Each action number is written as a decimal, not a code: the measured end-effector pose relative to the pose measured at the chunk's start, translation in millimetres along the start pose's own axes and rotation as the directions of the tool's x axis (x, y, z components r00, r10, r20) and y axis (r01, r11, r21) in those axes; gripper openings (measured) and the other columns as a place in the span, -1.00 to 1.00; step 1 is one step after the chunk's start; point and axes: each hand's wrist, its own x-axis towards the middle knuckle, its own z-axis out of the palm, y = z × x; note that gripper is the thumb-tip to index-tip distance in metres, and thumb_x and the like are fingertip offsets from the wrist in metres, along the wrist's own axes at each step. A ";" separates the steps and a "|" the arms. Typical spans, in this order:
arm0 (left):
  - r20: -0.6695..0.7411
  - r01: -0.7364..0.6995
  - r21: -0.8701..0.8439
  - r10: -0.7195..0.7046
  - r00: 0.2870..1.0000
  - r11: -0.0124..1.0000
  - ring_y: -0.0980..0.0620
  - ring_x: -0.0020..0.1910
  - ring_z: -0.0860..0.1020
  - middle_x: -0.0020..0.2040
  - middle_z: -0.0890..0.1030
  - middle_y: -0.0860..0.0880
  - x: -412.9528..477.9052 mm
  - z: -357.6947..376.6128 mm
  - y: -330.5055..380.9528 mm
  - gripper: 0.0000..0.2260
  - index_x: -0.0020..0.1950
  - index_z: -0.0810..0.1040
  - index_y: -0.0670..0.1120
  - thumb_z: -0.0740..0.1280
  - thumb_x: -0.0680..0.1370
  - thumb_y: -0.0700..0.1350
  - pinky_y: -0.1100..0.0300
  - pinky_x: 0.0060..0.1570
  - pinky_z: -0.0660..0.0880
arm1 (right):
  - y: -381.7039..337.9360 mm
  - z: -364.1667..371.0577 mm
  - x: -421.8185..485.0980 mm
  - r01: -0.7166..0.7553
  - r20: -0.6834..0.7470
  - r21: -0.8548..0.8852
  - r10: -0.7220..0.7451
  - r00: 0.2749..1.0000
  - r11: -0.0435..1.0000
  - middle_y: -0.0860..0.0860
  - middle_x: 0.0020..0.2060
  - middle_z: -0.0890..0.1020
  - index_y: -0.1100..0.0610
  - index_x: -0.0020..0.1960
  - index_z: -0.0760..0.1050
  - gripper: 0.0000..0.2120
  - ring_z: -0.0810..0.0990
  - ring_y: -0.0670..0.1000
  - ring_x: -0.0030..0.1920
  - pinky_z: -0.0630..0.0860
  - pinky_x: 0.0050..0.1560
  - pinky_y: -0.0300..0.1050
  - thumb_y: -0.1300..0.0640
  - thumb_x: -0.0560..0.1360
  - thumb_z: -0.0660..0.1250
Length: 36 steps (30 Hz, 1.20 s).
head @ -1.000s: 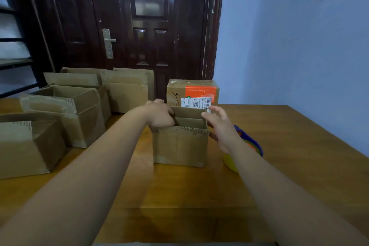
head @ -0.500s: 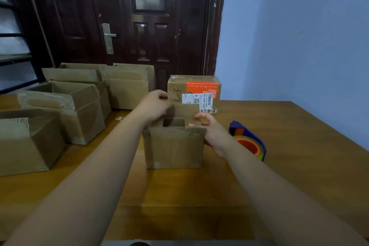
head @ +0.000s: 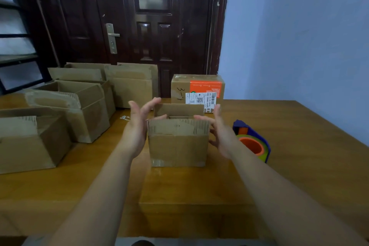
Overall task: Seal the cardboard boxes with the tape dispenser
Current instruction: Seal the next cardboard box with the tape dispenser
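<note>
A wooden surface (head: 299, 146), with a person's bare arms reaching over it. At far left, several open cardboard boxes (head: 60, 118) crowd together, flaps up. The left hand (head: 137, 128) hovers just beside the left wall of a small open box (head: 177, 146) at centre, fingers (head: 151, 104) spread and curved, gripping nothing. The box's flaps stand upright, the near one ragged along its top. The right hand (head: 220, 136) mirrors it on the box's right side, fingers (head: 217, 111) spread. Whether either hand touches the cardboard is unclear. A sealed box with an orange label (head: 197, 88) sits just behind. The tape dispenser (head: 253, 144), blue with an orange core, lies near the right forearm.

The light box may skid, or its flaps spring up again, if pressed unevenly, and the right arm could nudge the dispenser. The left is crowded, and the sealed box hems in the far flap. Bare surface lies in front and to the right, out to the edge.
</note>
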 end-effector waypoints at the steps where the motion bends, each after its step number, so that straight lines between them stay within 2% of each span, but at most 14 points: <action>1: 0.014 0.056 -0.116 -0.055 0.998 0.992 0.13 0.14 0.57 0.34 0.43 0.20 2.0 -0.3 -1.4 -0.32 0.30 0.44 0.26 -0.17 0.36 0.47 -0.03 0.18 0.42 | 2.7 -1.2 0.0 0.032 0.013 0.018 -0.032 0.999 0.999 -0.08 0.48 0.27 -0.22 0.10 0.61 -0.14 0.16 0.08 0.48 0.06 0.45 0.30 -0.68 0.13 -0.09; 3: 0.049 0.076 -0.163 -0.069 0.996 0.984 0.13 0.19 0.52 0.35 0.44 0.16 1.9 0.9 -4.0 -0.42 0.27 0.46 0.27 -0.08 0.41 0.43 0.08 0.07 0.47 | 8.5 -3.2 0.7 0.045 0.066 0.127 -0.054 0.996 0.991 -0.10 0.50 0.22 -0.15 0.20 0.55 -0.09 0.14 0.07 0.50 0.16 0.44 0.20 -0.67 0.12 -0.02; 5: 0.067 0.040 -0.070 -0.035 0.997 0.997 0.20 0.23 0.45 0.44 0.30 0.20 1.2 4.0 -6.9 -0.66 0.24 0.44 0.32 0.19 0.48 0.28 0.19 0.03 0.49 | 12.1 -3.3 -1.2 0.000 0.117 0.287 -0.035 0.993 0.958 0.01 0.47 0.31 -0.06 0.29 0.48 -0.08 0.30 0.08 0.42 0.43 0.24 -0.02 -0.61 0.14 0.08; 6: 0.064 0.016 -0.027 -0.014 0.998 1.000 0.25 0.23 0.44 0.43 0.27 0.27 2.1 4.0 -9.8 -0.65 0.23 0.44 0.31 0.32 0.45 0.19 0.26 0.01 0.50 | 14.0 -3.5 -2.5 0.000 0.114 0.322 -0.038 0.993 0.947 0.06 0.42 0.37 -0.04 0.33 0.43 -0.09 0.38 0.07 0.36 0.48 0.17 -0.07 -0.57 0.16 0.14; 9: -0.016 -0.030 0.025 0.030 0.999 0.999 0.26 0.19 0.45 0.28 0.36 0.37 7.8 6.2 -18.5 -0.51 0.26 0.41 0.30 0.46 0.38 0.07 0.35 -0.08 0.52 | 19.5 -5.7 0.3 0.057 0.056 0.295 -0.077 0.995 0.954 0.05 0.32 0.43 -0.05 0.42 0.23 -0.19 0.41 0.08 0.32 0.38 0.32 0.08 -0.39 0.30 0.36; 13: -0.220 -0.069 0.264 0.130 0.967 0.962 0.17 0.29 0.30 0.15 0.34 0.42 11.3 18.9 -27.8 -0.48 0.30 0.30 0.33 0.40 0.50 -0.11 0.20 0.14 0.34 | 21.1 -11.0 5.4 0.112 0.055 0.197 -0.126 0.991 0.974 -0.22 0.12 0.42 -0.29 0.44 0.11 -0.18 0.47 -0.14 0.12 0.47 -0.02 -0.18 -0.06 0.33 0.48; 18: -0.222 -0.061 0.504 0.198 0.955 0.862 0.07 0.30 0.27 0.16 0.35 0.20 11.6 23.5 -24.1 -0.53 0.30 0.32 0.30 0.37 0.52 -0.11 0.14 0.20 0.27 | 12.0 -2.7 3.4 0.182 -0.003 0.148 -0.184 0.983 0.972 -0.26 0.07 0.42 -0.33 0.09 0.50 -0.59 0.48 -0.26 0.05 0.52 -0.15 -0.34 0.22 0.53 0.31; 21: -0.237 0.012 0.748 0.250 0.939 0.663 0.03 0.28 0.28 0.07 0.36 0.20 8.4 26.7 -20.8 -0.80 0.14 0.54 0.24 0.32 0.53 0.06 -0.07 0.37 0.11 | -0.4 6.4 1.7 0.261 -0.107 -0.215 -0.288 0.951 0.941 -0.19 0.18 0.45 -0.14 -0.14 0.59 -0.67 0.42 -0.17 0.22 0.38 0.10 -0.35 0.27 0.57 0.23; 23: -0.210 0.038 0.866 0.294 0.932 0.498 0.05 0.24 0.35 0.01 0.41 0.19 7.3 29.3 -18.9 -0.81 0.11 0.59 0.20 0.26 0.54 0.11 -0.13 0.39 -0.05 | -1.0 11.8 0.0 0.271 -0.176 -0.391 -0.361 0.916 0.880 -0.19 0.07 0.51 -0.09 -0.12 0.56 -0.72 0.45 -0.17 0.13 0.29 -0.06 -0.49 0.24 0.59 0.20; 26: -0.025 -0.081 0.951 0.335 0.942 0.297 0.06 0.12 0.49 0.05 0.59 0.10 7.1 40.3 -14.7 -0.73 0.12 0.61 0.08 0.17 0.58 0.11 -0.01 0.34 0.17 | 2.9 17.6 -4.6 0.289 -0.211 -0.433 -0.408 0.888 0.854 -0.23 -0.13 0.51 -0.11 -0.11 0.42 -0.77 0.48 -0.24 -0.15 0.32 -0.35 -0.52 0.20 0.60 0.18; 29: 0.051 -0.136 0.957 0.313 0.948 0.256 0.06 0.01 0.54 0.03 0.63 0.06 1.8 58.0 -17.5 -0.58 0.13 0.59 0.02 0.04 0.58 0.20 0.15 0.04 0.43 | 2.4 13.0 -3.1 0.267 -0.202 -0.434 -0.382 0.902 0.860 -0.16 -0.08 0.54 -0.06 -0.05 0.40 -0.88 0.51 -0.20 -0.11 0.37 -0.35 -0.50 0.14 0.60 0.21; 31: 0.026 -0.117 0.955 0.316 0.949 0.273 0.07 0.05 0.54 0.07 0.62 0.05 0.8 61.7 -22.0 -0.55 0.20 0.56 0.03 0.01 0.58 0.22 0.15 0.05 0.44 | 0.0 0.6 -2.3 0.217 -0.217 -0.441 -0.338 0.916 0.871 -0.11 0.03 0.58 -0.06 0.06 0.41 -0.94 0.50 -0.21 -0.06 0.41 -0.29 -0.42 0.06 0.60 0.22; 33: 0.036 -0.118 0.960 0.307 0.951 0.253 0.05 0.12 0.52 0.15 0.60 0.05 0.7 60.8 -25.4 -0.54 0.28 0.52 0.04 0.01 0.59 0.22 0.11 0.12 0.43 | -0.5 -22.1 -5.6 0.098 -0.324 -0.624 -0.371 0.871 0.775 -0.06 0.12 0.56 -0.04 0.20 0.42 -0.81 0.49 -0.15 -0.04 0.37 -0.24 -0.36 0.06 0.59 0.21; 36: 0.062 -0.129 0.971 0.311 0.948 0.200 0.04 0.13 0.52 0.17 0.60 0.05 2.5 65.0 -25.8 -0.52 0.29 0.54 0.04 0.00 0.58 0.23 0.09 0.12 0.44 | -1.6 -65.8 -13.7 -0.248 -0.421 -0.853 -0.324 0.848 0.459 0.07 0.25 0.47 0.01 0.38 0.33 -0.57 0.44 0.12 0.20 0.41 -0.02 -0.06 0.14 0.51 0.21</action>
